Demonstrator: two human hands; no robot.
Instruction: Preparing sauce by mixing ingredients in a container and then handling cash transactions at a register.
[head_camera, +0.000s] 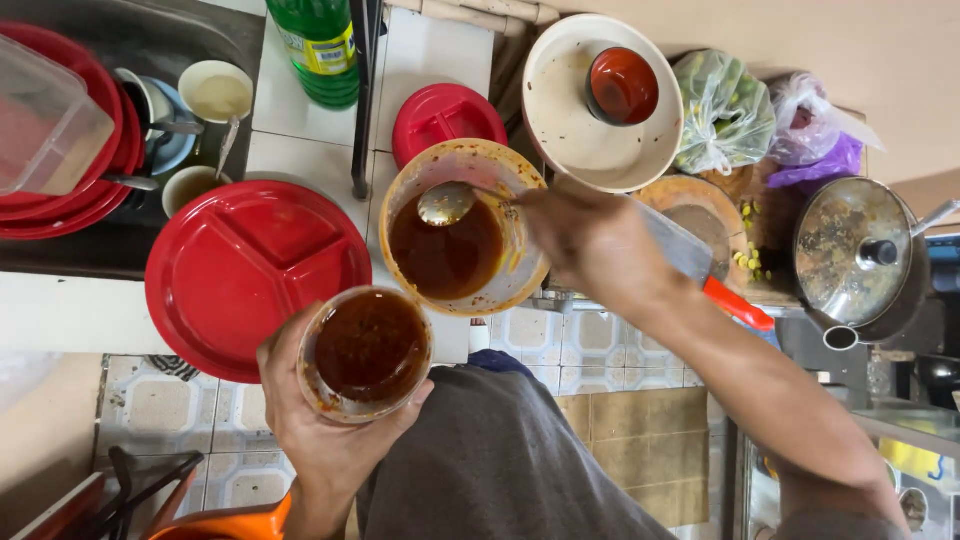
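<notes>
My left hand (325, 440) holds a clear plastic cup (366, 352) nearly full of dark red-brown sauce, just below the counter's edge. My right hand (590, 245) grips the handle of a metal spoon (446, 203) whose bowl hovers over a tan bowl (462, 228) of the same sauce. The tan bowl's inner walls are smeared with sauce. It stands on the white tiled counter (300, 150), right above the cup.
A red divided plate (250, 275) lies left of the bowl, a red lid (447, 118) behind it. Farther back stand a white bowl (590, 130) with a red cup, a green bottle (320, 45), bagged vegetables (722, 112), a cleaver (700, 265), a lidded pot (855, 250). The sink (100, 120) holds dishes.
</notes>
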